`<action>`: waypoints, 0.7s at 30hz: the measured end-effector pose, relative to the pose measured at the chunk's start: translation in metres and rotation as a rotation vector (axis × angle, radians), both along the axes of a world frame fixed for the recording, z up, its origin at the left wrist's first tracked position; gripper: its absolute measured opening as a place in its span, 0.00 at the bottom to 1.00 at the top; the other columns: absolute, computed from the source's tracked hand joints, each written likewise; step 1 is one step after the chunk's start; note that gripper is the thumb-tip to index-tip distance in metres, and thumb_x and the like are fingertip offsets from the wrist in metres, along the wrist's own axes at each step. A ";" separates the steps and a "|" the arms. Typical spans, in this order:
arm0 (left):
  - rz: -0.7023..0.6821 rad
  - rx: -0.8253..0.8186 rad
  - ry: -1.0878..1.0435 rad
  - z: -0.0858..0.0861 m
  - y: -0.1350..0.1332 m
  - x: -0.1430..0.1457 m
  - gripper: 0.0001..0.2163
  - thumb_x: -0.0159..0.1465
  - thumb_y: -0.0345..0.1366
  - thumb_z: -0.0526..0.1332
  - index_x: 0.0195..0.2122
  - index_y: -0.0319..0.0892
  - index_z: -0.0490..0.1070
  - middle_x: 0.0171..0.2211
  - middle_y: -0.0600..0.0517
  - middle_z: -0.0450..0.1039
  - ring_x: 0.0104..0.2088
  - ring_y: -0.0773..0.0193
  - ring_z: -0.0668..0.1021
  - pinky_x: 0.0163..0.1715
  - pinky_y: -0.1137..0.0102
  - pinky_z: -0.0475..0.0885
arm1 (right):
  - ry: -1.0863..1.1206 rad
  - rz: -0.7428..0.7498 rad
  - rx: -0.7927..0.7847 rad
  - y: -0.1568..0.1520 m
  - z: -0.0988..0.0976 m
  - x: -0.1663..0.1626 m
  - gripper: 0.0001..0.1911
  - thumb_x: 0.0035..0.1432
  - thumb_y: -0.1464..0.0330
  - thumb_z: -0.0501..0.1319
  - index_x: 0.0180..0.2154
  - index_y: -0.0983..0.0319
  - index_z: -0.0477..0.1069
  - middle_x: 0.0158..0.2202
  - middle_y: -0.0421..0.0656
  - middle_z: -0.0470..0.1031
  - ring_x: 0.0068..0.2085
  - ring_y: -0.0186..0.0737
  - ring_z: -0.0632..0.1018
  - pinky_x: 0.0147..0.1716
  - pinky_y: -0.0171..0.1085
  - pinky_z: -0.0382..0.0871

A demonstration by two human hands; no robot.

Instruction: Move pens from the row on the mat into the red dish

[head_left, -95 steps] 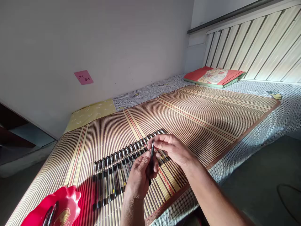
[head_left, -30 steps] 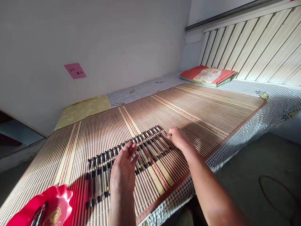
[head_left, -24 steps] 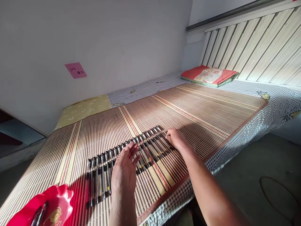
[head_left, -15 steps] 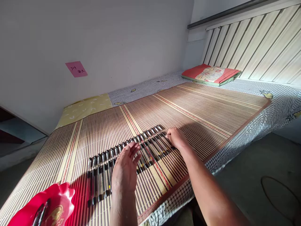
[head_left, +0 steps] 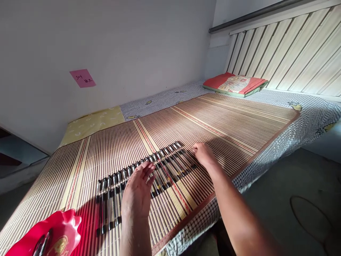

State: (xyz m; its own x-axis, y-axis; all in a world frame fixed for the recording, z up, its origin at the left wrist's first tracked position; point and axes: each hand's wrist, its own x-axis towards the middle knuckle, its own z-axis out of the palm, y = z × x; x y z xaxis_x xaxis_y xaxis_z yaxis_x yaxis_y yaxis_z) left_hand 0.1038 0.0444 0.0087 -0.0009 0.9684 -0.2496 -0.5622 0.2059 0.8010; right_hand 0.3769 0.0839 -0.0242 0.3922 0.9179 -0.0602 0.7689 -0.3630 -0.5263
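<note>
A long row of black-capped pens [head_left: 163,174] lies side by side on the striped bamboo mat [head_left: 229,124], clips facing up. Over the middle of the row hovers my left hand [head_left: 138,190], its fingers loosely bent and apart with nothing in them. It hides several pens beneath it. Just beyond the right end of the row is my right hand [head_left: 204,153], its fingers curled together close to the mat. No pen sticks out of it, and a small gap separates it from the last pen.
At the lower left a red scalloped plate [head_left: 71,222] holds a few pens [head_left: 44,243]. A folded red and floral cloth [head_left: 236,84] lies at the far end of the bed, by the white slatted headboard [head_left: 282,53]. A pink note [head_left: 82,78] is on the wall.
My right hand has come off the last pen and moved slightly right. My left hand stays over the row. The whole view has shifted a little.
</note>
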 end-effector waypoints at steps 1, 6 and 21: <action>0.014 -0.002 0.003 0.002 -0.001 0.001 0.10 0.67 0.40 0.66 0.41 0.41 0.84 0.47 0.45 0.82 0.50 0.56 0.81 0.47 0.65 0.74 | -0.012 0.010 -0.021 -0.005 0.003 0.004 0.12 0.69 0.77 0.58 0.39 0.66 0.81 0.40 0.50 0.83 0.35 0.38 0.78 0.31 0.37 0.62; 0.040 -0.009 0.012 0.006 -0.001 0.005 0.10 0.66 0.40 0.65 0.40 0.40 0.83 0.45 0.45 0.82 0.48 0.56 0.81 0.45 0.65 0.74 | -0.071 0.078 -0.142 -0.029 0.013 0.020 0.07 0.64 0.73 0.66 0.32 0.63 0.80 0.32 0.48 0.81 0.31 0.40 0.77 0.32 0.39 0.61; 0.033 -0.042 0.018 0.005 0.000 0.010 0.10 0.68 0.37 0.63 0.40 0.39 0.83 0.43 0.46 0.82 0.47 0.58 0.82 0.44 0.67 0.75 | -0.047 0.151 -0.139 -0.030 0.015 0.002 0.10 0.63 0.79 0.62 0.30 0.63 0.76 0.31 0.46 0.79 0.28 0.37 0.73 0.29 0.37 0.58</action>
State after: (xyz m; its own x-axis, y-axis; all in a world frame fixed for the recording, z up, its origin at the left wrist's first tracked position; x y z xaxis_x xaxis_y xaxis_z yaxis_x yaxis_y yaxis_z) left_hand 0.1134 0.0440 0.0139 -0.0377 0.9563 -0.2900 -0.5548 0.2213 0.8020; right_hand 0.3785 0.0540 -0.0094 0.2559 0.9507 -0.1754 0.8427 -0.3083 -0.4414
